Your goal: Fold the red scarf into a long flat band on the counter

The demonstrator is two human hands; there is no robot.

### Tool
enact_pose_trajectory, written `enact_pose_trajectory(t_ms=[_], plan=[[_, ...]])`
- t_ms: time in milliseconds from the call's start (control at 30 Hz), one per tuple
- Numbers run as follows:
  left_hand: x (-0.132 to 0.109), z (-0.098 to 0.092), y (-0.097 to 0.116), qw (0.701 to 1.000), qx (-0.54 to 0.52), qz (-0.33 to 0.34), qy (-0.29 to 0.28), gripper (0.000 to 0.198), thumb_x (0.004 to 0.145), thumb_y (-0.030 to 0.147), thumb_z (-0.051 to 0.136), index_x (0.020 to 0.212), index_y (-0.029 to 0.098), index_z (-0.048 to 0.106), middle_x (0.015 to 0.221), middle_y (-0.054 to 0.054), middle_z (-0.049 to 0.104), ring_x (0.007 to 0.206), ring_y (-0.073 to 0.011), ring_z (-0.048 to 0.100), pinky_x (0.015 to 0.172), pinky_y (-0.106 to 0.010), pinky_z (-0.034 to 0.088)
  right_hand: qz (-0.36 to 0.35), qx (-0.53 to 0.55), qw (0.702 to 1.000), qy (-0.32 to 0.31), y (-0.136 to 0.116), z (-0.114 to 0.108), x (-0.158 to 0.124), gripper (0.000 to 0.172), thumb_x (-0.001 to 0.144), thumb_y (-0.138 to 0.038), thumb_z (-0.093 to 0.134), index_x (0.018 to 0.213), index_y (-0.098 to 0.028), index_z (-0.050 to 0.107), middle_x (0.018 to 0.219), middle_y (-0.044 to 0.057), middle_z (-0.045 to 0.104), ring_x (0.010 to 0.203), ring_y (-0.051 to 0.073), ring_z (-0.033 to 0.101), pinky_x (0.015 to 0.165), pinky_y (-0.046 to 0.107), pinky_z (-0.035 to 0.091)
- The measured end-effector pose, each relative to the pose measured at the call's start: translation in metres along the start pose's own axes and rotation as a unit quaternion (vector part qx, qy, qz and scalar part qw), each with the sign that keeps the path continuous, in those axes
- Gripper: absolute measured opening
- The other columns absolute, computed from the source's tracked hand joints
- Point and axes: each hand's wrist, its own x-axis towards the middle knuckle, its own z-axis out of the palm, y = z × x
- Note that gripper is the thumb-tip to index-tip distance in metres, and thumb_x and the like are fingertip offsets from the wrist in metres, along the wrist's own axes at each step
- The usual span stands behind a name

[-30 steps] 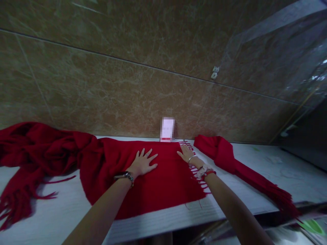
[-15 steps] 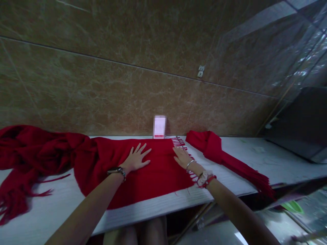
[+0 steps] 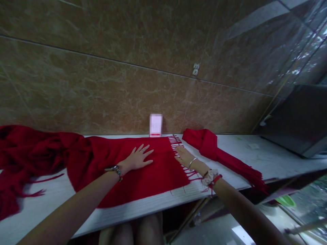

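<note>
Tabletop (image 3: 51, 204): white, long, set against a brown marble wall.
Middle: red scarf (image 3: 158, 173) spread flat, fringe (image 3: 176, 141) at its right end.
Left: red cloth bunched in a heap (image 3: 30, 149), joined to the spread part.
Right: second scarf (image 3: 217, 153), bundled near the wall, tail trailing to the front edge.
Back edge: small blurred card (image 3: 155, 125).

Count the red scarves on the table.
2. The spread scarf lies under the left hand and right hand, bunching into a heap at left; the twisted scarf lies to its right. The heap may hide more.
</note>
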Motion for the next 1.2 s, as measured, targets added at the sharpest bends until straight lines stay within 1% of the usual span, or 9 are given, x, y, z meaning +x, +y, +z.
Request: enact_pose_trajectory(t_ms=[133,333,400,533,667,867,1033,1100,1200], plan=[[-0.003,0.0,0.015,0.996,-0.022,0.012,-0.089,0.066,0.083,0.061,0.034,0.14,0.031,0.019,0.148,-0.008,0.005,0.132,-0.0384,0.001,0.1,-0.06,0.009,-0.029,0.011,0.999,-0.013,-0.014,0.006,0.0,0.056,0.088,-0.042,0.032,0.135,-0.01,0.035,0.14,0.013,0.035,0.13,0.02,0.028,0.107,0.034,0.022],[-0.002,-0.007,0.015,0.989,-0.043,0.026,-0.138,0.075,0.076,0.067,0.041,0.139,0.035,0.016,0.148,-0.007,-0.003,0.131,-0.0409,-0.006,0.098,-0.064,0.007,0.017,0.015,0.999,-0.036,-0.006,0.004,-0.002,0.065,0.084,-0.051,0.038,0.132,-0.008,0.038,0.134,0.02,0.043,0.127,0.031,0.033,0.101,0.045,0.029],[-0.001,-0.008,0.015,0.989,-0.047,0.021,-0.141,0.075,0.076,0.067,0.042,0.139,0.036,0.017,0.147,-0.007,-0.005,0.131,-0.0409,-0.006,0.098,-0.064,0.006,0.018,0.014,0.999,-0.032,-0.008,-0.003,-0.002,0.063,0.085,-0.05,0.037,0.133,-0.01,0.038,0.133,0.018,0.045,0.128,0.029,0.032,0.102,0.044,0.027],[-0.002,-0.008,0.017,0.988,-0.045,0.008,-0.146,0.074,0.077,0.064,0.042,0.139,0.035,0.016,0.147,-0.007,-0.007,0.131,-0.0391,-0.009,0.099,-0.062,0.003,0.02,0.015,0.999,-0.022,-0.022,-0.009,0.004,0.065,0.088,-0.05,0.032,0.138,-0.009,0.027,0.144,0.016,0.027,0.134,0.026,0.018,0.107,0.041,0.018],[-0.005,-0.009,0.018,0.988,-0.04,0.008,-0.148,0.071,0.079,0.064,0.04,0.139,0.036,0.015,0.147,-0.006,-0.007,0.131,-0.0385,-0.01,0.1,-0.061,0.002,0.052,0.025,0.996,-0.061,-0.024,-0.001,0.009,0.07,0.084,-0.058,0.033,0.137,-0.012,0.03,0.143,0.017,0.027,0.131,0.029,0.025,0.103,0.046,0.024],[-0.005,-0.008,0.017,0.99,-0.042,0.017,-0.137,0.069,0.079,0.065,0.039,0.139,0.036,0.019,0.148,-0.006,-0.004,0.131,-0.0393,-0.007,0.098,-0.063,0.004,0.131,0.022,0.988,-0.078,0.003,0.0,0.007,0.068,0.083,-0.057,0.037,0.135,-0.014,0.035,0.142,0.019,0.03,0.129,0.037,0.027,0.097,0.058,0.027],[-0.003,-0.002,0.013,0.991,-0.054,0.024,-0.121,0.069,0.078,0.066,0.038,0.138,0.036,0.021,0.148,-0.006,-0.003,0.131,-0.0399,-0.007,0.097,-0.064,0.005,0.089,0.015,0.995,-0.049,0.001,-0.002,0.002,0.053,0.087,-0.048,0.032,0.134,-0.023,0.038,0.142,0.008,0.033,0.131,0.027,0.025,0.104,0.047,0.024],[-0.003,-0.001,0.012,0.991,-0.053,0.03,-0.115,0.07,0.078,0.067,0.038,0.138,0.036,0.021,0.148,-0.007,-0.002,0.131,-0.0403,-0.006,0.097,-0.065,0.005,0.071,0.017,0.996,-0.046,0.001,0.001,-0.001,0.052,0.088,-0.045,0.033,0.133,-0.021,0.038,0.142,0.007,0.033,0.13,0.024,0.027,0.105,0.041,0.024],[-0.004,-0.001,0.012,0.992,-0.05,0.031,-0.112,0.07,0.077,0.068,0.036,0.138,0.036,0.021,0.148,-0.007,-0.002,0.131,-0.0403,-0.006,0.097,-0.064,0.005,0.085,0.016,0.996,-0.038,0.009,0.004,-0.007,0.051,0.088,-0.042,0.033,0.133,-0.018,0.038,0.14,0.012,0.037,0.128,0.026,0.031,0.102,0.047,0.026]])
